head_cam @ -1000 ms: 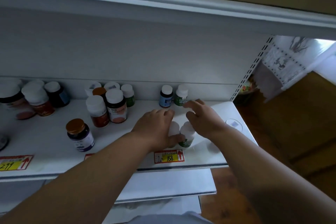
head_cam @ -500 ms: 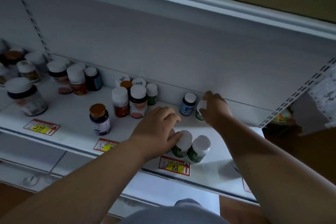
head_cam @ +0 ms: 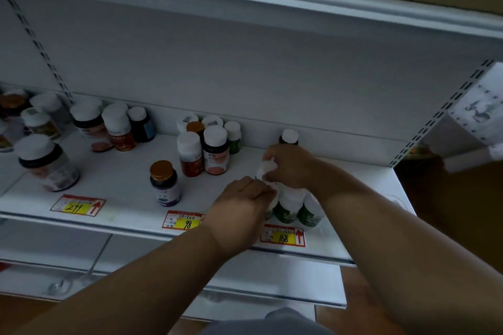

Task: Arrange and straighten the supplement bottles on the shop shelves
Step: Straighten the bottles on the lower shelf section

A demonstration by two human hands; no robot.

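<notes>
The head camera looks down on a white metal shelf [head_cam: 117, 185] in a dim shop, with a plain white back panel, slotted uprights at the left and right ends, and the underside of another shelf board overhead. A further white shelf shows below, and brown floor to the right.

At the front right of the shelf stands a tight cluster of green bottles [head_cam: 288, 209] with white caps, just behind a price tag marked 168 [head_cam: 283, 236]. The left hand [head_cam: 242, 201] rests against the left side of that cluster, fingers curled at the caps; whether it truly grips one cannot be told. The right hand [head_cam: 288, 168] is just behind the cluster, fingers curled round a white-capped bottle [head_cam: 265, 168] that it holds tilted above the others. Behind the right hand, near the back panel, a small dark bottle [head_cam: 289, 137] stands upright.

Further left, an orange-capped bottle [head_cam: 164, 183] stands alone near the front, behind a tag marked 98 [head_cam: 183, 221]. Behind it a group of white-capped bottles [head_cam: 206, 148] stands close together towards the back. Another group [head_cam: 114, 128] stands at the back left, and a large jar [head_cam: 47, 162] leans near the left end, behind a tag marked 299 [head_cam: 77, 205]. More bottles at the far left are blurred.
</notes>
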